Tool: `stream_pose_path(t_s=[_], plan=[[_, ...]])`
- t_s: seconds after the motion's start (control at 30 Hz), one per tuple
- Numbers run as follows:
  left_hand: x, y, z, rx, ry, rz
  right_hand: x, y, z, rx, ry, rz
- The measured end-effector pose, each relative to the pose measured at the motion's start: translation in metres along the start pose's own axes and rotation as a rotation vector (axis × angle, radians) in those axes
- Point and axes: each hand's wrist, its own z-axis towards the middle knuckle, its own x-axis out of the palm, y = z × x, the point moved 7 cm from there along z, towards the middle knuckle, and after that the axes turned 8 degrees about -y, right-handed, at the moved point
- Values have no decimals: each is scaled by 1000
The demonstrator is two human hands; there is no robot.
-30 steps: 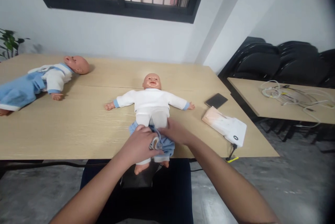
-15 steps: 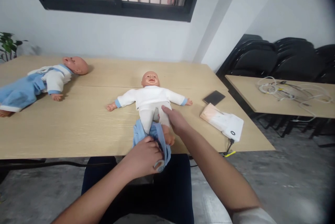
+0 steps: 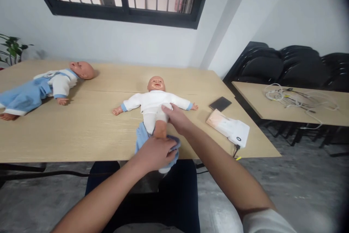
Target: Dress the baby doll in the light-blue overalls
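A baby doll in a white top lies on its back on the wooden table, arms spread, head toward the wall. My left hand is closed on the blue trousers bunched at the doll's feet by the table's front edge. One bare foot of the doll pokes up just above that hand. My right hand rests on the doll's raised leg and hip, fingers curled around it.
A second doll in blue and white lies at the table's left. A dark phone and a white pouch with a cable sit at the right. A second table with cables, black chairs and a plant stand around.
My left hand has drawn the blue trousers down off the doll's legs toward the table edge. My right hand has shifted up to the doll's hip, and a bare foot now shows.
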Motion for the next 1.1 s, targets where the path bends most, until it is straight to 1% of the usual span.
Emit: stream_pose_path(t_s=[0.03,0.1,0.23,0.33,0.4,0.47,0.53,0.57,0.63,0.7,0.73,0.77,0.83,0.87,0.9,0.93,0.97,1.03,1.1], plan=[[0,-1,0,10,4,-14,2,0,-3,-7,-1,-54],[-2,0,-3,14,16,-48,2,0,-7,-28,45,-152],[-6,4,-11,24,37,-8,-10,7,-4,-199,144,-272],[-12,7,-10,13,-3,49,-12,6,-6,-283,272,-339],[-16,12,-4,-41,-49,50,-7,1,-10,-275,408,-365],[-21,22,7,-131,-90,24,-2,-4,-15,-234,547,-360],[-27,33,20,-224,-137,-26,-2,-8,-16,-198,617,-336],[-30,39,27,-265,-167,-54,-4,-9,-15,-182,617,-327],[-36,49,40,-327,-231,-97,-11,-12,-12,-152,546,-321],[-38,58,52,-363,-269,-97,-22,-17,-12,-156,393,-355],[-37,62,58,-377,-271,-85,-29,-20,-14,-184,278,-389],[-34,66,64,-392,-265,-70,-37,-21,-18,-233,129,-422],[-28,76,74,-446,-244,-37,-53,-23,-36,-374,-186,-458],[-26,82,79,-487,-236,-26,-56,-26,-47,-448,-281,-466],[-23,88,83,-530,-229,-17,-55,-30,-58,-505,-304,-479],[-22,93,86,-569,-226,-14,-51,-36,-66,-532,-285,-492],[-21,97,89,-598,-228,-18,-47,-44,-70,-518,-235,-503],[-23,97,90,-586,-268,-52,-42,-61,-72,-397,-151,-494],[-31,84,81,-473,-378,-84,-44,-72,-67,-264,-145,-456]])
